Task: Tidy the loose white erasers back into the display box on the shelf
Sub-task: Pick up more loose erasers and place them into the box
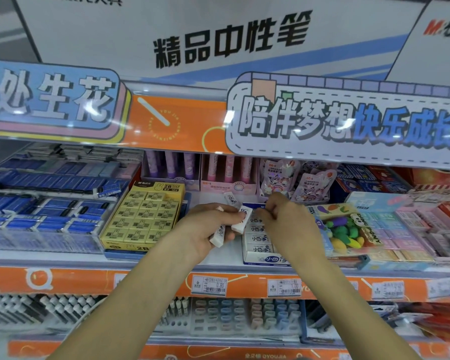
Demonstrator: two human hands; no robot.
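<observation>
Erasers [240, 221] in left hand [208, 227], display box [260, 252]

White erasers [240, 221] printed with dark blue characters are seen beside a white display box [260, 252] lettered in blue along its front. A yellow box [143, 216] is patterned with black rabbit outlines and black "2B" marks. Deep blue packs [47, 203] are ranged at the left. The shelf edge [89, 280] is coloured orange with white circle motifs and white price labels [210, 285]. A pastel box [344, 227] is filled with purple, green and yellow shapes. Pink and lilac tubes [198, 166] are shown behind. Overhead signs [348, 120] are lettered in white and blue on a pale ground with dashed outlines.
</observation>
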